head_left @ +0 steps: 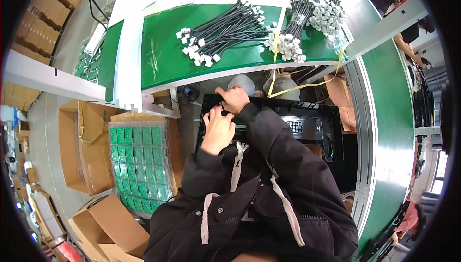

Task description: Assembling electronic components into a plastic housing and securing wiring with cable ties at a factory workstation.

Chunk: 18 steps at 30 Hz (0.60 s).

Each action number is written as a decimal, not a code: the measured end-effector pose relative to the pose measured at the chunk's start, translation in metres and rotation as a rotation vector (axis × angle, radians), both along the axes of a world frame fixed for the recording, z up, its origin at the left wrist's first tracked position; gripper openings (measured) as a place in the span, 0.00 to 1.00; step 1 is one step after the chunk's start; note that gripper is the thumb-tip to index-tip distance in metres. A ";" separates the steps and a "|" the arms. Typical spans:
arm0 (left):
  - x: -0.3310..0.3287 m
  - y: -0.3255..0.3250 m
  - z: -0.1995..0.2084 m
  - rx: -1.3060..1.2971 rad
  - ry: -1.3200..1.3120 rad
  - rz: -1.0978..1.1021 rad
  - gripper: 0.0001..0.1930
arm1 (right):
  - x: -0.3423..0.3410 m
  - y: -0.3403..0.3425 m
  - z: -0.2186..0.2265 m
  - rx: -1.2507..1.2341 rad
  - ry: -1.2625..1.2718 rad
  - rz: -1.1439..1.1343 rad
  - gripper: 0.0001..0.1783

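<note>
A large black plastic housing (331, 118) with slots and a grid of small openings lies in front of my body, partly covered by my sleeves. My right hand (234, 99) is at its far left corner, with the fingers curled in. Just nearer, my left hand (218, 133) has bent fingers against the same corner, close to the right hand's fingertips. Whatever lies between the fingers is hidden. A strip of green (238, 126) shows inside the housing beside my left hand.
Beyond the housing, a green-topped bench (163, 46) bears bundles of black cables (225, 34) with white connectors. Yellow strapping (307, 87) hangs off its edge. At left stand a tray of green circuit boards (139, 166) and open cardboard boxes (113, 223). A green conveyor (391, 132) runs along the right, with people beyond.
</note>
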<state>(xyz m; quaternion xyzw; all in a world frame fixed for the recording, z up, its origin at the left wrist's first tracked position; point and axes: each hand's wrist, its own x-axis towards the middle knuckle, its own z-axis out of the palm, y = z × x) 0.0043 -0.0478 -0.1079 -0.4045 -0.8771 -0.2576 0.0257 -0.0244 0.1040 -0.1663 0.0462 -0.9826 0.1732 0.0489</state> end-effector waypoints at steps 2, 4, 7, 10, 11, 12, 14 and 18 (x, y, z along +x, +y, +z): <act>-0.014 0.009 0.086 0.197 -0.030 -0.022 0.10 | -0.002 0.008 -0.004 0.036 0.035 -0.020 0.23; -0.038 0.029 0.137 0.279 0.205 0.125 0.08 | 0.000 0.008 -0.014 0.093 0.078 -0.029 0.25; -0.094 0.057 0.149 0.256 0.588 0.215 0.07 | 0.000 0.000 0.002 -0.017 0.055 -0.030 0.22; -0.120 0.070 0.143 0.097 0.559 0.151 0.07 | 0.006 0.001 0.010 -0.094 0.101 -0.034 0.20; -0.124 0.075 0.142 0.019 0.539 0.115 0.07 | 0.009 0.005 0.010 -0.122 0.151 -0.032 0.20; -0.127 0.078 0.140 0.031 0.545 0.108 0.07 | 0.012 0.008 0.011 -0.148 0.200 -0.030 0.19; -0.128 0.080 0.137 0.183 0.463 0.111 0.06 | 0.017 0.014 0.021 -0.146 0.217 -0.049 0.18; -0.128 0.086 0.143 0.324 0.465 0.160 0.05 | 0.032 0.021 0.046 -0.146 0.229 -0.066 0.14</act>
